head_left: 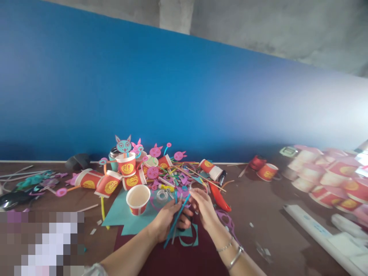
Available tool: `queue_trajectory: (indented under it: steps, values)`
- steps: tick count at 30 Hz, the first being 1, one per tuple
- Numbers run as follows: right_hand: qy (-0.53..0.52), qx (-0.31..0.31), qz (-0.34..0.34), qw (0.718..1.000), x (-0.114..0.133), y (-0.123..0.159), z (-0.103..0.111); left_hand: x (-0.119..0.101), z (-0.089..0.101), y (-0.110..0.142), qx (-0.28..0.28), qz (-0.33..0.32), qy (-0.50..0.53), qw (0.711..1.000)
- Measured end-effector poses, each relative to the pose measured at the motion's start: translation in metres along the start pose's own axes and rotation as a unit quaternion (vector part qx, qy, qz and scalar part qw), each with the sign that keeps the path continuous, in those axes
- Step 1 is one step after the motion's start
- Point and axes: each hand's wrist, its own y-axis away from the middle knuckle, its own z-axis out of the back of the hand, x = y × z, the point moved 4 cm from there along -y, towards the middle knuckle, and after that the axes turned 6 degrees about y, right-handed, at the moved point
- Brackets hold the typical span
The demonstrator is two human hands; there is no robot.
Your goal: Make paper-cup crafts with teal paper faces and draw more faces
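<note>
In the left hand [166, 219], 1 blue strip [183, 206] slants away rightward.

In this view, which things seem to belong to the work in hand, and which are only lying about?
Probably in the work:
blue strip, held in the left hand, its upper end by the right hand
upright cup
teal paper under it

Probably just lying about:
long white object, right
dark rounded object, left, near the wall

Stacked red-and-white paper cups [330, 182]: blurred, cropped at right edge. Long white plastic device [312, 224]: cropped lower right. Thin blue strips [183, 206]: partly hidden by left fingers [171, 208].
</note>
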Motion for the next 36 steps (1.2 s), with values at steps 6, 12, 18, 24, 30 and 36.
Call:
queue_trajectory:
  steps: [6,12,18,24,30,36]
  values:
    - [-0.138,-0.083,0.055,0.985,0.005,-0.005,0.018,-0.014,0.003,0.002,-0.073,-0.071,0.081,0.992]
    - [0.201,0.021,0.139,0.969,0.018,0.01,0.001,-0.021,0.013,-0.002,-0.112,-0.17,0.152,0.967]
    - [0.291,0.202,0.137,0.925,0.015,0.024,-0.021,-0.021,0.019,-0.004,-0.131,-0.188,0.147,0.962]
    - [0.237,0.24,0.002,0.941,0.0,0.019,-0.02,-0.021,0.015,-0.005,-0.113,-0.147,0.123,0.975]
    - [0.122,0.116,0.022,0.986,0.006,0.012,-0.016,-0.019,0.01,-0.002,-0.102,-0.1,0.077,0.987]
    - [0.027,0.157,-0.05,0.986,-0.003,0.015,-0.024,-0.007,-0.01,0.006,-0.005,-0.01,-0.024,1.0]
